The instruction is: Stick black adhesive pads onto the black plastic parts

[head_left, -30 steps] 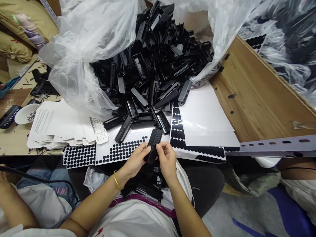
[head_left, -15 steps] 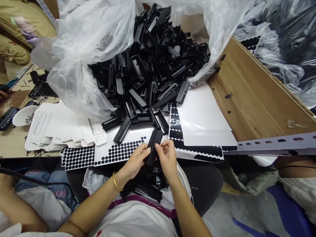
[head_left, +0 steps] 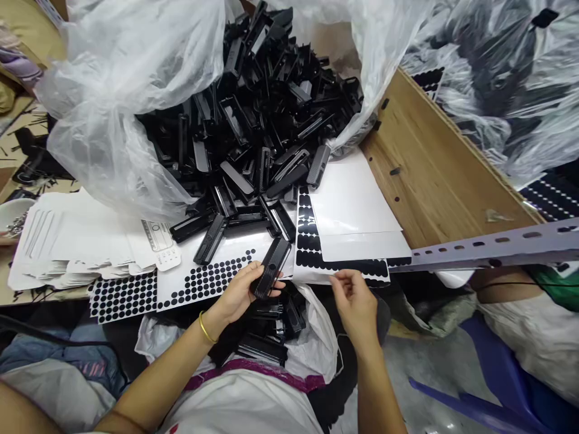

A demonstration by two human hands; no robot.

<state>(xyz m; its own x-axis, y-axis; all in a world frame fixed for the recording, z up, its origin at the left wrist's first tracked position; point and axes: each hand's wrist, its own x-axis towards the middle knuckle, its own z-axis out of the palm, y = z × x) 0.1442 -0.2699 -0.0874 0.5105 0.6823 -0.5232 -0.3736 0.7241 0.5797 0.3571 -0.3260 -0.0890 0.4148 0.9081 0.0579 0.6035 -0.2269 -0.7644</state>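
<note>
My left hand (head_left: 242, 293) grips a black ribbed plastic part (head_left: 272, 266) by its near end, above my lap. My right hand (head_left: 355, 299) is off the part, at the near edge of a sheet of black oval stickers (head_left: 316, 253), its fingertips curled at the sheet's edge. Whether it holds a sticker I cannot tell. In my lap a white bag (head_left: 316, 337) holds several more black parts (head_left: 271, 331).
A large clear plastic bag (head_left: 122, 102) spills a heap of black plastic parts (head_left: 257, 120) over the table. Sheets of round black dots (head_left: 149, 289), blank white sheets (head_left: 353, 205) and a stack of white cards (head_left: 76, 241) lie in front. A perforated metal bar (head_left: 488, 247) crosses at right.
My right hand let go of the black part and moved right to the edge of the oval sticker sheet. My left hand keeps the part. The view shifted right.
</note>
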